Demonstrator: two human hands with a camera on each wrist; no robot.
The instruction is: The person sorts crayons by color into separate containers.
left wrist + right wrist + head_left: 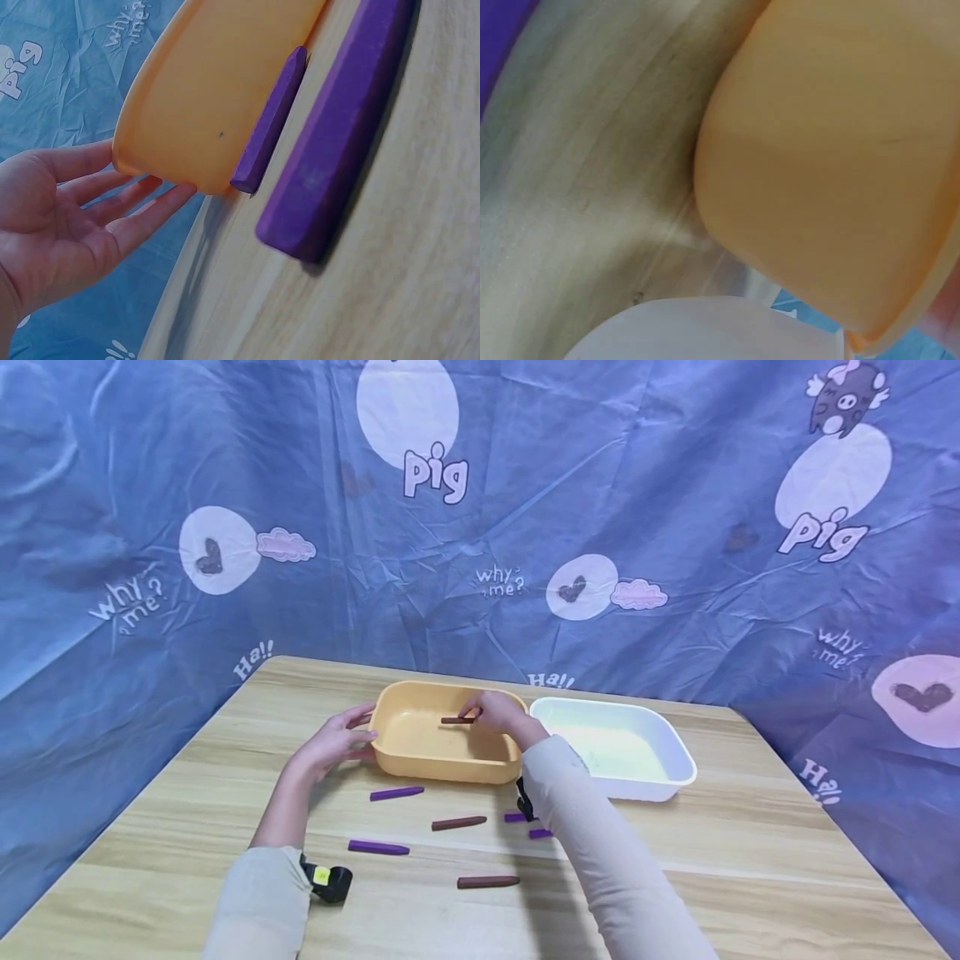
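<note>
My right hand (497, 712) reaches into the orange plastic bin (442, 770) and pinches a brown crayon (456, 721) above its floor. At the bin's left end, my left hand (337, 743) rests its fairly straight fingers and thumb against the wall and rim. The left wrist view shows that hand (82, 210) touching the end of the bin (195, 112). In the right wrist view the bin's outer wall (817, 172) fills much of the picture, and the crayon is hidden there.
A white bin (652, 789) stands right of the orange one. On the wooden table in front lie purple crayons (397, 793), (378, 847) and brown crayons (459, 823), (488, 882). Two more purple crayons (540, 833) are partly hidden by my right arm. A blue patterned cloth (450, 610) hangs behind.
</note>
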